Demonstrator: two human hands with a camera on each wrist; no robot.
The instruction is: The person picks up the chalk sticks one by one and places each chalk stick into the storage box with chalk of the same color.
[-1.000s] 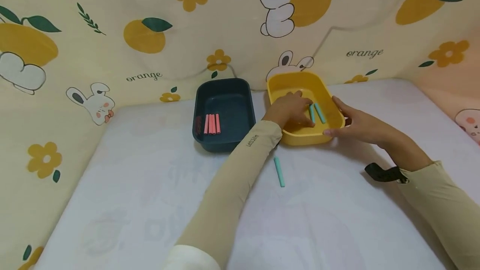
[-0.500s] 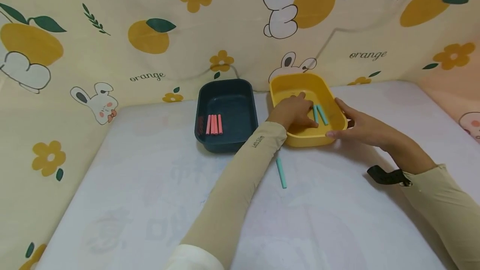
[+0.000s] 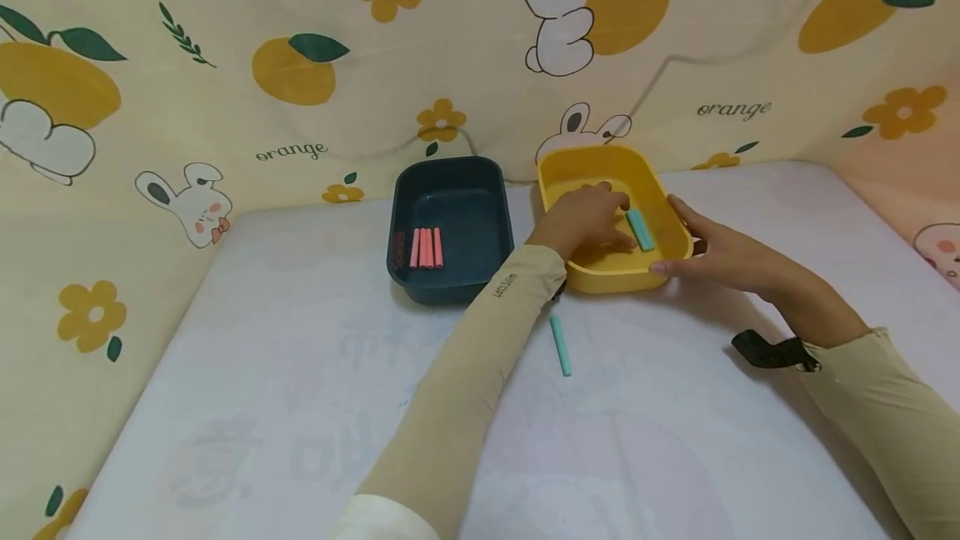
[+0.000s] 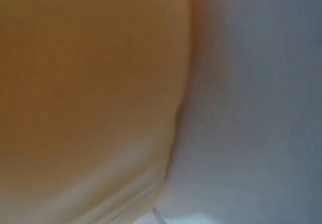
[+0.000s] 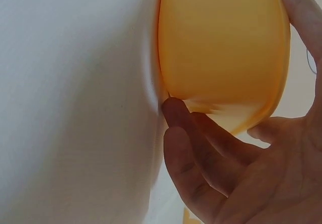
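Observation:
My left hand (image 3: 588, 219) reaches into a yellow plastic tray (image 3: 626, 282). Its bent fingertips are at the ends of teal chalk sticks (image 3: 640, 230) lying side by side on the tray floor; part of the floor is hidden under the palm. From the right, my right hand (image 3: 720, 255) grips the same tray, thumb at the near corner and fingers along the side. In the right wrist view, several fingers of the right hand (image 5: 226, 168) press against the outside of the yellow tray (image 5: 224, 43). The left wrist view is a blurred close-up.
Left of the yellow tray stands a dark blue tray (image 3: 480, 248) holding several pink chalk sticks (image 3: 426, 248). One teal chalk stick (image 3: 561, 347) lies on the white tablecloth (image 3: 300, 407) in front. A patterned cloth (image 3: 465, 40) hangs close behind both trays.
The two teal chalk sticks in the yellow tray stood slightly apart and now lie together, the left one having moved right with my left fingers. My right hand keeps its hold on the tray.

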